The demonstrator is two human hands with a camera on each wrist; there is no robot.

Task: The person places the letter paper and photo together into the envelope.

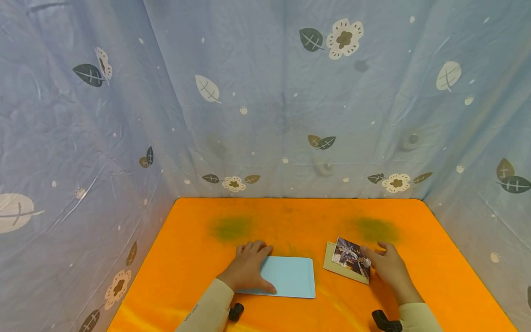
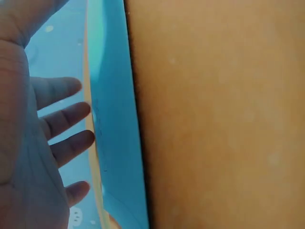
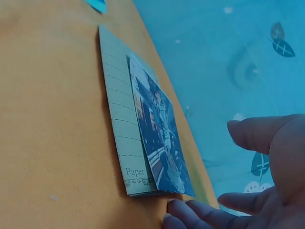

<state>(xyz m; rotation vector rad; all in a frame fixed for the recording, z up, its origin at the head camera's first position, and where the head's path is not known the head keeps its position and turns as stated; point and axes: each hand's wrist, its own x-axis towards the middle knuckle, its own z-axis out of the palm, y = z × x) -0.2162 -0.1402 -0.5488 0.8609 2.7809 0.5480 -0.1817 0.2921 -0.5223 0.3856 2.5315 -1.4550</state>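
A flat, light blue paper piece like an envelope (image 1: 290, 276) lies on the table. My left hand (image 1: 248, 266) spans its left part, thumb over the near side and fingertips around the far edge; in the left wrist view the fingers (image 2: 71, 117) are spread along the blue edge. To the right lies tan lined paper (image 1: 344, 273), printed "Paper" at one end in the right wrist view, with a photo card (image 1: 350, 256) askew on top. Beside the photo's right end is my right hand (image 1: 390, 267), thumb apart from the fingers, fingertips right at the papers' edge.
An orange cloth (image 1: 290, 221) with two greenish patches covers the table. Blue curtains (image 1: 265, 115) printed with leaves and flowers rise at the back and both sides. Black wrist straps or mounts (image 1: 386, 321) show below both hands.
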